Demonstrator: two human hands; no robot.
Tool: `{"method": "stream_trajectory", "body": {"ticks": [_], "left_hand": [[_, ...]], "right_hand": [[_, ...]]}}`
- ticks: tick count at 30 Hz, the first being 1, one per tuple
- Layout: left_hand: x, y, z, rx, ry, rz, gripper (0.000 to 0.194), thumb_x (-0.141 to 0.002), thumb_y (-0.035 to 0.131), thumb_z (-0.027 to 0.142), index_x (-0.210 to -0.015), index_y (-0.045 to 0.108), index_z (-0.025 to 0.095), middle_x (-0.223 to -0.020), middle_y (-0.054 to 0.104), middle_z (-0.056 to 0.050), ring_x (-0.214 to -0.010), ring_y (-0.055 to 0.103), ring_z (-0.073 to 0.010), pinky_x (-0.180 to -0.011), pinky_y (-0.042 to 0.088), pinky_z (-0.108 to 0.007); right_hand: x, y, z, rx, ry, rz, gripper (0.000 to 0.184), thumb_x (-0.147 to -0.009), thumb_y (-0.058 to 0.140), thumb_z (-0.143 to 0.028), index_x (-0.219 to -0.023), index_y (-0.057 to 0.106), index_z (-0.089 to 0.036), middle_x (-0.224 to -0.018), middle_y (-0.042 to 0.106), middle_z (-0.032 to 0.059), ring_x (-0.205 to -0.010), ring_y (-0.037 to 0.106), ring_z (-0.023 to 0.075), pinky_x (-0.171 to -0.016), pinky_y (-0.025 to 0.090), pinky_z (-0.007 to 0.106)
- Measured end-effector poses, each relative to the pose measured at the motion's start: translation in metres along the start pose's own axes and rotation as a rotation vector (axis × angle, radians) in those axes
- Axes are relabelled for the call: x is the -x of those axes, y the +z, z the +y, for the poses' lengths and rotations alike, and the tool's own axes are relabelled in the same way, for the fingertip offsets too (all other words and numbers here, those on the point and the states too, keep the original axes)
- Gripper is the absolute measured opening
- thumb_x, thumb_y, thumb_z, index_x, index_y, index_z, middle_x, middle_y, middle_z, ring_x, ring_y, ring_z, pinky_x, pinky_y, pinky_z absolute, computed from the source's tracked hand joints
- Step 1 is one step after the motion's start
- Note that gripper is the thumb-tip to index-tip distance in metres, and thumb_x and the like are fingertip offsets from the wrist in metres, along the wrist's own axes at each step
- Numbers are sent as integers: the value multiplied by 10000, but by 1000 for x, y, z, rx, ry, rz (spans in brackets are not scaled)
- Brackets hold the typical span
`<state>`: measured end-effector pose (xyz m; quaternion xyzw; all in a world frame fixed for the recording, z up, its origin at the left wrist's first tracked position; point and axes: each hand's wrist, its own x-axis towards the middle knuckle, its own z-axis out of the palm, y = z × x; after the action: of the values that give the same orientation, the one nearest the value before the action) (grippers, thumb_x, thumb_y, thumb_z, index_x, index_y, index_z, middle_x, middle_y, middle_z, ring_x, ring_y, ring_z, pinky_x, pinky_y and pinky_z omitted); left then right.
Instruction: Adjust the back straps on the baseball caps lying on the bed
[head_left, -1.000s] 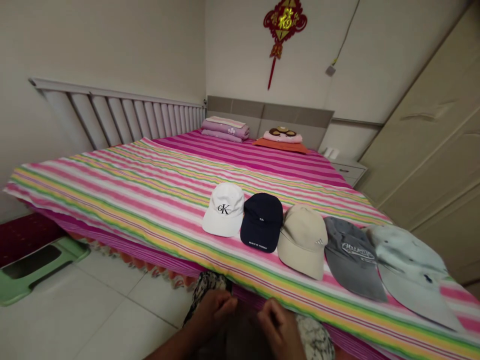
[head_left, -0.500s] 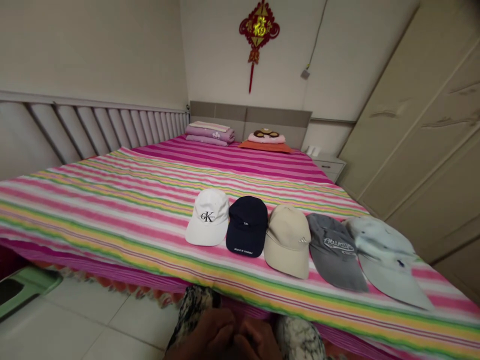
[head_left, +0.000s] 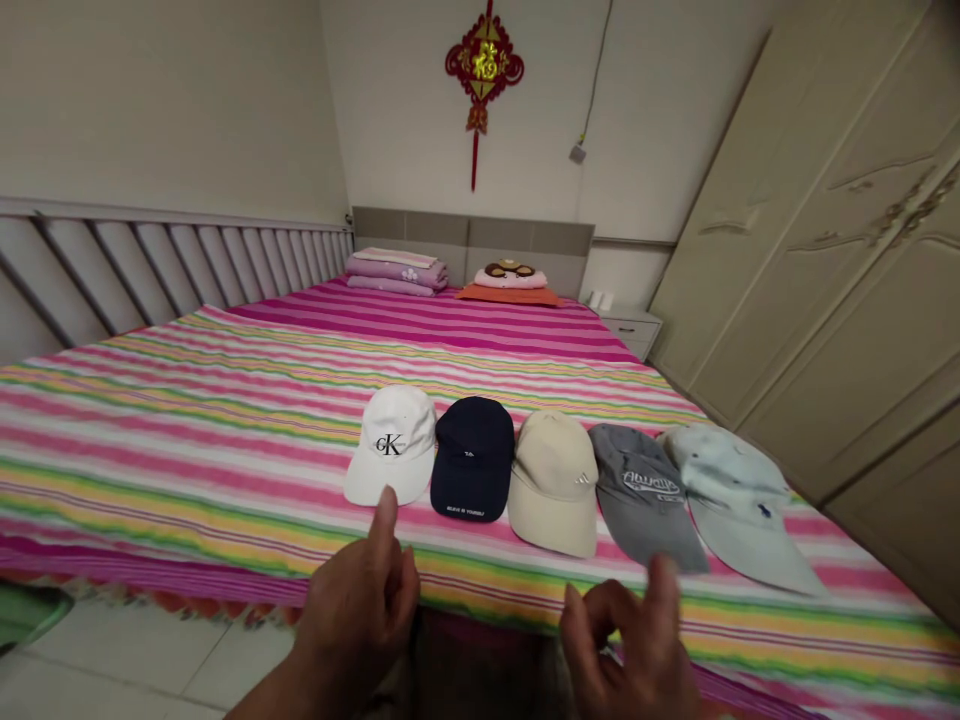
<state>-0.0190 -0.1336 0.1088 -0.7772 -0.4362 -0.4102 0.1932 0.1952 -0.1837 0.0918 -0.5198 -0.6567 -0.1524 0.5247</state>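
Several caps lie in a row on the striped bed (head_left: 187, 400): a white cap (head_left: 394, 442), a navy cap (head_left: 472, 455), a beige cap (head_left: 553, 475), a grey cap (head_left: 641, 490) and a pale blue cap (head_left: 739, 495). My left hand (head_left: 360, 610) is raised in front of the bed edge, forefinger up, just below the white cap's brim, holding nothing. My right hand (head_left: 637, 645) hovers with fingers apart below the grey cap's brim, somewhat blurred, touching nothing.
Folded purple bedding (head_left: 397, 270) and a pillow (head_left: 510, 285) lie at the headboard. A nightstand (head_left: 630, 328) and a tall wardrobe (head_left: 825, 260) stand to the right. A slatted rail (head_left: 150, 265) runs along the left. A red ornament (head_left: 484, 65) hangs on the wall.
Both hands have risen from my lap and parted, fingers now spread near the bed edge. The view has turned left to right, so the caps sit further left in the picture.
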Motion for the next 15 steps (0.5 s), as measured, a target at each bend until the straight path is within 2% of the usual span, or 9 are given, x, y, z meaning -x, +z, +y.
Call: {"method": "stream_trajectory", "body": {"ticks": [2, 4, 8, 9, 11, 13, 14, 15], "left_hand": [[-12, -12, 1, -35, 0, 35, 775, -762, 415, 74, -1394, -31, 30, -398, 379, 109, -296, 344, -99, -378, 237, -216], [-19, -20, 4, -56, -10, 64, 802, -745, 423, 55, -1397, -44, 36, -400, 367, 108, -302, 333, -98, -382, 236, -215], [-19, -22, 8, 32, -14, 72, 804, -772, 458, 102, -1405, -37, 71, -425, 419, 86, -370, 409, -117, -421, 280, -223], [-17, -18, 7, 88, -18, 37, 781, -781, 477, 141, -1411, 17, 95, -453, 458, 71, -401, 440, -122, -441, 302, -227], [-10, -6, 1, 243, -78, -97, 636, -791, 507, 228, -1374, 259, 161, -560, 553, 24, -506, 515, -134, -513, 362, -237], [0, 12, -8, 457, -232, -295, 357, -800, 503, 299, -1136, 566, 196, -677, 612, -25, -647, 565, -158, -615, 404, -256], [7, 23, -13, 584, -358, -392, 258, -803, 495, 322, -959, 652, 189, -716, 626, -44, -709, 574, -172, -666, 413, -268], [15, 33, -19, 725, -495, -477, 245, -802, 493, 336, -792, 675, 173, -704, 625, -52, -720, 574, -179, -683, 415, -277]], "right_hand": [[-14, -14, -6, -41, 97, 50, 626, -811, 535, -132, -1335, 194, -120, -442, 364, -114, -337, 355, 114, -369, 318, 234], [-22, -25, -8, -132, 164, 86, 595, -800, 557, -132, -1303, 246, -190, -451, 359, -111, -346, 353, 112, -361, 320, 225], [-23, -33, 0, -217, 129, 74, 370, -800, 557, -221, -1160, 471, -236, -551, 519, -13, -449, 470, 156, -413, 394, 275], [-21, -30, 3, -203, 116, 59, 327, -788, 566, -232, -1112, 519, -235, -613, 570, 24, -508, 518, 176, -460, 425, 298], [-14, -19, 11, -175, 51, -20, 263, -767, 575, -218, -1030, 579, -229, -740, 637, 72, -635, 588, 210, -568, 458, 331], [-3, 1, 20, -164, 17, -201, 202, -771, 552, -193, -963, 607, -219, -786, 665, 79, -695, 619, 219, -609, 457, 322], [6, 13, 24, -179, 45, -326, 163, -781, 528, -190, -916, 618, -212, -754, 668, 68, -666, 622, 210, -583, 451, 302], [16, 25, 28, -203, 121, -470, 141, -794, 505, -206, -866, 626, -207, -720, 665, 58, -624, 620, 199, -550, 441, 285]]}}
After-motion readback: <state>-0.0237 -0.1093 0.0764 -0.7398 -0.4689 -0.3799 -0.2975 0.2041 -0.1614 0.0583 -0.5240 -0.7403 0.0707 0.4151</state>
